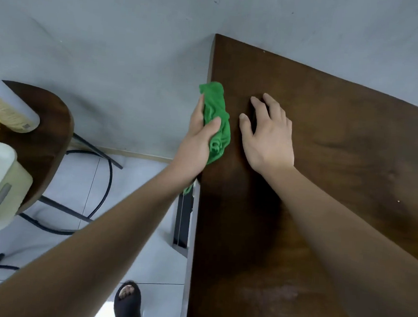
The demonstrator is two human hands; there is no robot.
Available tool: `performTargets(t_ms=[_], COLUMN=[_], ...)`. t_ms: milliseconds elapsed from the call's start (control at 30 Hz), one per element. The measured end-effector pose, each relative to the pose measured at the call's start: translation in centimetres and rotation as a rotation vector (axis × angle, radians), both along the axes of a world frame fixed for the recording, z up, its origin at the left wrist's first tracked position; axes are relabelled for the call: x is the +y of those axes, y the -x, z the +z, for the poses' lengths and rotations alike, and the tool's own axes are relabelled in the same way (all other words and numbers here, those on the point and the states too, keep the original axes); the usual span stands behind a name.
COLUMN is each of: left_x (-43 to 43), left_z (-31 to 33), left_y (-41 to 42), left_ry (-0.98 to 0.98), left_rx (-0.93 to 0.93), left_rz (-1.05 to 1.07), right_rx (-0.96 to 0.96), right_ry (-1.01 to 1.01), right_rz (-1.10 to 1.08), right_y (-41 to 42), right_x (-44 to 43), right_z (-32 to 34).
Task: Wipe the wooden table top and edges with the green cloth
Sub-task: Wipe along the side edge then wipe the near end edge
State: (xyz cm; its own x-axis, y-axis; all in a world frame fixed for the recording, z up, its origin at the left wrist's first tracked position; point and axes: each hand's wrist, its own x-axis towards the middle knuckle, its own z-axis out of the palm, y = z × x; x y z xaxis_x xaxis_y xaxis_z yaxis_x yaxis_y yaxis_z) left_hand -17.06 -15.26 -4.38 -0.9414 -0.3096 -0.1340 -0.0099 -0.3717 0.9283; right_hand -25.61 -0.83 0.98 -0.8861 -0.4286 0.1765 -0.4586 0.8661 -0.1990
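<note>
The left hand is gripping the bunched green cloth against the wooden worktop's left edge, while the right hand is lying open and flat on top.

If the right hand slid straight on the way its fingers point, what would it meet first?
Nothing on the table: the right hand lies flat on the wooden table top, fingers pointing toward the far edge. Bare wood lies ahead, then probably the grey wall just behind.

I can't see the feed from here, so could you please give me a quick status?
Left hand gripping green cloth against table's left edge. Right hand flat on top, empty. Nothing in the way.
</note>
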Motion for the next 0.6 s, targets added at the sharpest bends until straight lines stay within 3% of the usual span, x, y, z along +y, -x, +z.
performTargets(t_ms=[367, 600], left_x=[-5.6, -5.5], left_z=[1.2, 1.7], left_y=[13.0, 12.8], left_ry=[0.020, 0.050], left_rx=[-0.005, -0.069], left_rz=[0.009, 0.035], right_rx=[0.015, 0.016], right_ry=[-0.018, -0.025], right_rz=[0.004, 0.003], right_y=[0.3, 0.2], right_x=[0.0, -0.2], right_z=[-0.2, 0.0])
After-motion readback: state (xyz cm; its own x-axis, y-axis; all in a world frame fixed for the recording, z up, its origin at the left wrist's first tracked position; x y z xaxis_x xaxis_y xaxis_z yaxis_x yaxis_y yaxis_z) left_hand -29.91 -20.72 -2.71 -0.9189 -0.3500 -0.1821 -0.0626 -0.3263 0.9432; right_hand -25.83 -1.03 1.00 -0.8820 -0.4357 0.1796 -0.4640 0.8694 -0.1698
